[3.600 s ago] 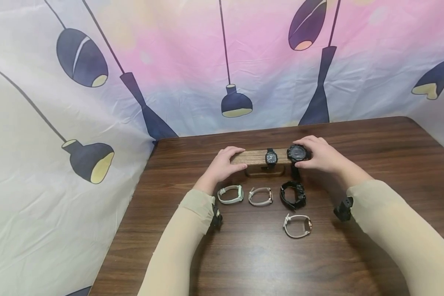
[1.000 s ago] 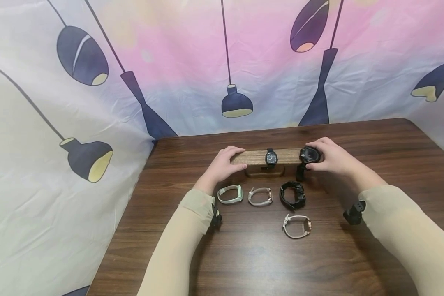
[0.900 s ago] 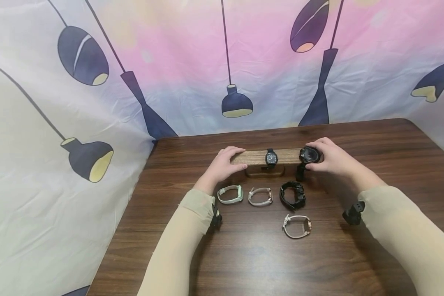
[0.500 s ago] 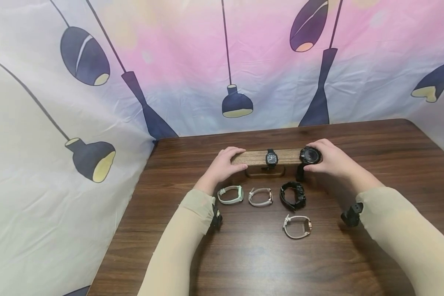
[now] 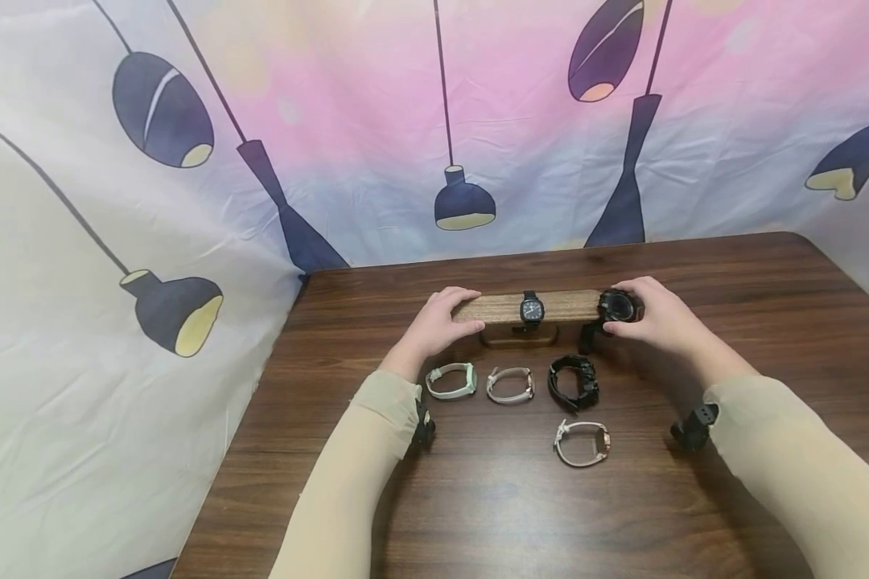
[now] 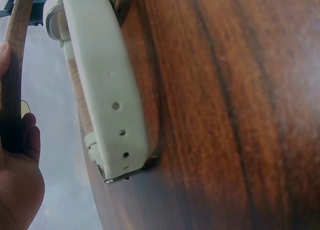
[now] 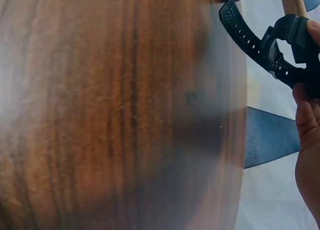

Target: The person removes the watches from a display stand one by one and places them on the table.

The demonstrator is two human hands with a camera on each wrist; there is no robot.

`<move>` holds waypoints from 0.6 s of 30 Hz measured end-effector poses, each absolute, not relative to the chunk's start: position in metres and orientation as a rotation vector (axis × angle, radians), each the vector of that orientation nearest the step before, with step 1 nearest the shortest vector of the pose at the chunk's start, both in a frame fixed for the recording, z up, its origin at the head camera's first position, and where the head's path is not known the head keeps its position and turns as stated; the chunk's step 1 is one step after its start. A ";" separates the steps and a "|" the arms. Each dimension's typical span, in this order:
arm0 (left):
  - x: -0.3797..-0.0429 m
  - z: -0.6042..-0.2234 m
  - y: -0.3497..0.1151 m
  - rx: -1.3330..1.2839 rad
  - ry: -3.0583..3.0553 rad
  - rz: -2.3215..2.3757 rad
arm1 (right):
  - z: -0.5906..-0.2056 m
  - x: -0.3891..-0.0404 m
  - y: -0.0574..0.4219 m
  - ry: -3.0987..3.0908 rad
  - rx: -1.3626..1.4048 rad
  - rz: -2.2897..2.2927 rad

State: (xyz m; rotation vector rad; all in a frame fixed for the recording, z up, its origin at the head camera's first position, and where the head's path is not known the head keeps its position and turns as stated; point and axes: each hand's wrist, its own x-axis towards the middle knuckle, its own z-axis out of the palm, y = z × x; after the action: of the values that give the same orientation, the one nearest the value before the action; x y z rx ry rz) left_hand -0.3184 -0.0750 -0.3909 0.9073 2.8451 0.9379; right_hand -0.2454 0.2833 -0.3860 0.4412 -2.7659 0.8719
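A wooden watch stand with a raised bar stands toward the back of the table. My left hand grips the bar's left end. My right hand holds a chunky black sports watch at the bar's right end, its strap tail hanging loose below. A square-faced black watch is strapped round the middle of the bar. In front of the stand lie a mint-green watch, a pale-strapped watch and another black watch.
Nearer the front lies a white-strapped watch with a rose-gold case. The dark wooden table ends at the back against a printed cloth with lamp drawings. Another cloth hangs along the left side.
My right hand has moved to the right with the black sports watch, from over the bar to its very end. The left hand stays in place on the stand.
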 end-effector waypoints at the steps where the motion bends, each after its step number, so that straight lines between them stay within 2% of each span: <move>1: -0.318 -0.391 -0.075 0.905 2.844 0.941 | -0.387 -0.245 0.284 -2.765 0.432 0.880; 18: -0.319 -0.392 -0.075 0.897 2.848 0.928 | -0.407 -0.232 0.301 -2.751 0.335 1.018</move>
State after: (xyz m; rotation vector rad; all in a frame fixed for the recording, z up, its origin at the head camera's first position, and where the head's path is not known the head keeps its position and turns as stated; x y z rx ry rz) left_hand -0.3188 -0.0751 -0.3915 0.8972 2.8478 0.9279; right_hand -0.2323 0.3005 -0.4071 0.3347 -2.7513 1.0182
